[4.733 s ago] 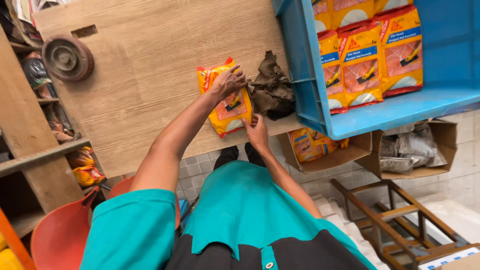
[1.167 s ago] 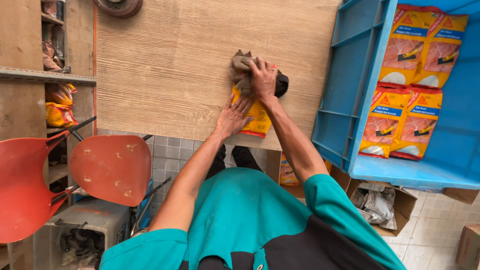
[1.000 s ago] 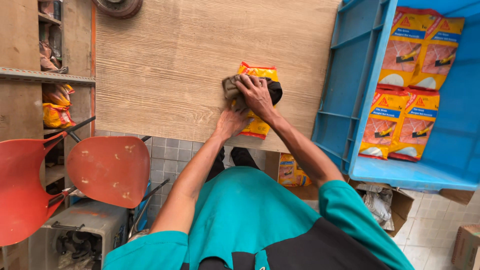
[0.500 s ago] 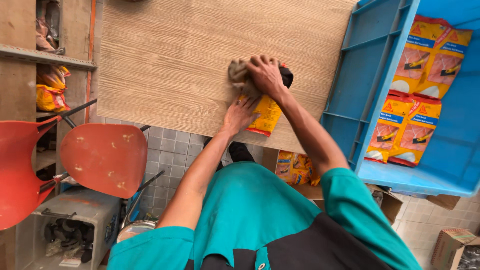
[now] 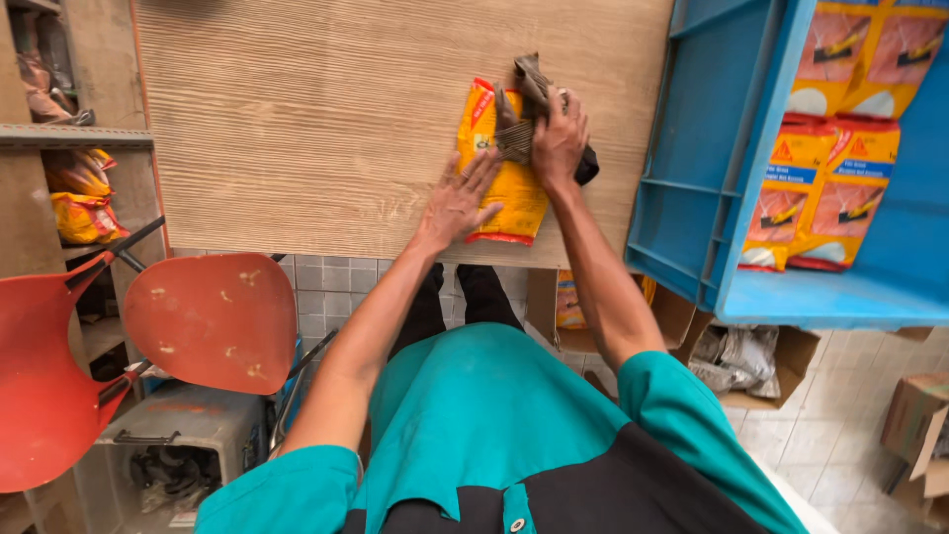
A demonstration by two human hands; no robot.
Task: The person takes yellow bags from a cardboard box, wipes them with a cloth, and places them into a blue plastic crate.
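You are standing at a wooden worktop (image 5: 326,119), looking down on both of your bare hands as they are working on a yellow packet (image 5: 502,178) that is lying flat near the worktop's near edge, its red-trimmed bottom end almost reaching that edge. Your left hand (image 5: 460,201) is pressing down on the packet's left side, palm flat and fingers spread wide apart, gripping nothing. Your right hand (image 5: 559,140) is closed around a crumpled brown cloth (image 5: 522,109) and is holding it against the packet's far right part; a darker end of the cloth is sticking out to the right of your wrist. To the right, a blue plastic crate (image 5: 727,168) is resting just beside the worktop, and several more packets (image 5: 825,193) of the same yellow and orange kind are lying flat inside it in rows. On the left, an orange-red chair (image 5: 193,321) is standing well apart from your hands, and behind it a shelf (image 5: 69,138) is carrying further yellow bags (image 5: 84,218). Below the worktop, an open cardboard box (image 5: 751,356) with crumpled wrapping in it is sitting on the tiled floor (image 5: 850,435). You are wearing a teal shirt with short sleeves.
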